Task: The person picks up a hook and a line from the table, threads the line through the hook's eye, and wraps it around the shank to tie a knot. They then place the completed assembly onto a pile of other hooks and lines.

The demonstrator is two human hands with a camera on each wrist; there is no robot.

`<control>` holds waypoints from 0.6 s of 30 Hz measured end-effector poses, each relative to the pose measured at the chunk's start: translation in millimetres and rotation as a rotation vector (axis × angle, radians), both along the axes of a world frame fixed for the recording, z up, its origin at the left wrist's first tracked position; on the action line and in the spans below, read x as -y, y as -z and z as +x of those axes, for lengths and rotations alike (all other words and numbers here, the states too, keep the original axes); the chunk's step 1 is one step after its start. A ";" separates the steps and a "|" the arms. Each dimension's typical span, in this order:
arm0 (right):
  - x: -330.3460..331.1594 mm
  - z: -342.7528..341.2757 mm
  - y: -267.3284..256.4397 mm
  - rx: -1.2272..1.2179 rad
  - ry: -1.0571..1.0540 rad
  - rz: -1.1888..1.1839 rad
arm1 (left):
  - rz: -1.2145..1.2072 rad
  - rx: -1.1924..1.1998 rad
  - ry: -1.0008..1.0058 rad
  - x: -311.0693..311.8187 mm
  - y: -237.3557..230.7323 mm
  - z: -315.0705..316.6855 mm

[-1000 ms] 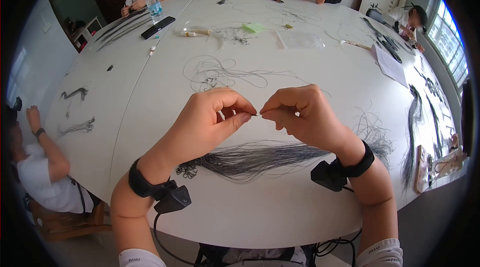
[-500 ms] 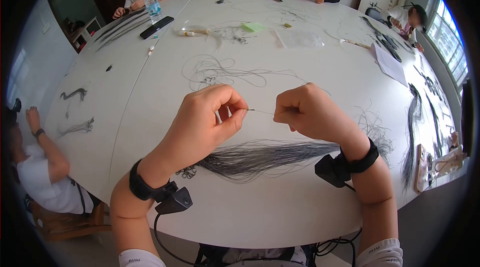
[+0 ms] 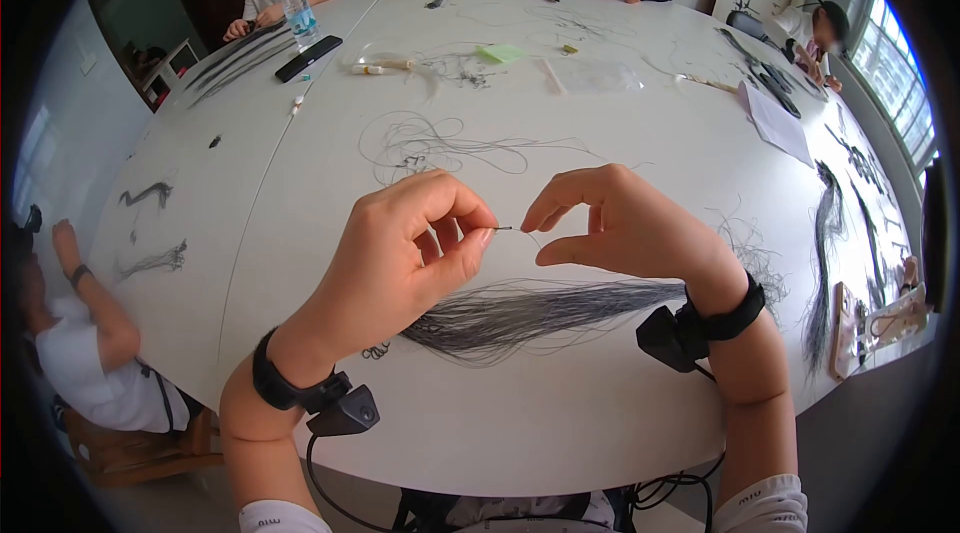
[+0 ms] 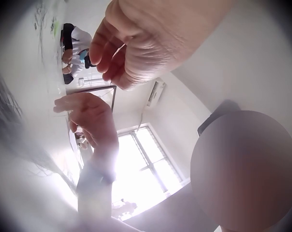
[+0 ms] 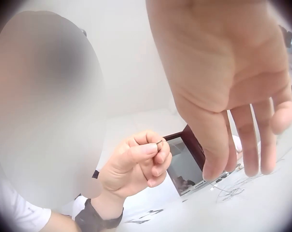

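Near: bundle of dark strands (image 3: pixel 545 323), on table (image 3: pixel 480 423). Above it: left hand (image 3: pixel 400 243), pinching small dark piece (image 3: pixel 504 228) between the hands; right hand (image 3: pixel 632 233), thumb and fingers parted. Probably best: left pinch steady, trailing strand (image 3: pixel 535 240) unkinked. Farther: loose coil (image 3: pixel 440 145).

Left hand (image 3: pixel 405 243) pinches; right hand (image 3: pixel 628 228) is loosely spread.
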State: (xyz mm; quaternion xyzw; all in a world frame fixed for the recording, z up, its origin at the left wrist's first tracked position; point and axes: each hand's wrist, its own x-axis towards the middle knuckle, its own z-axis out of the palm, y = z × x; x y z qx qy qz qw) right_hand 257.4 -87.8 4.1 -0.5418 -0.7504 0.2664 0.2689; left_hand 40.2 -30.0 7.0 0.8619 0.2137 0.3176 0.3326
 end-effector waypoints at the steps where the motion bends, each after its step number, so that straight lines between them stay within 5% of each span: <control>1: 0.5 -2.0 -3.9 -0.053 -0.027 -0.017 | -0.006 0.003 0.004 0.2 -0.1 0.1; 10: 0.3 -12.3 2.2 -0.485 -0.008 -0.111 | -0.068 0.009 0.036 2.0 -0.7 0.4; 18: 2.8 -19.3 6.4 -0.489 0.041 -0.084 | 0.035 0.027 0.075 -0.3 3.7 1.4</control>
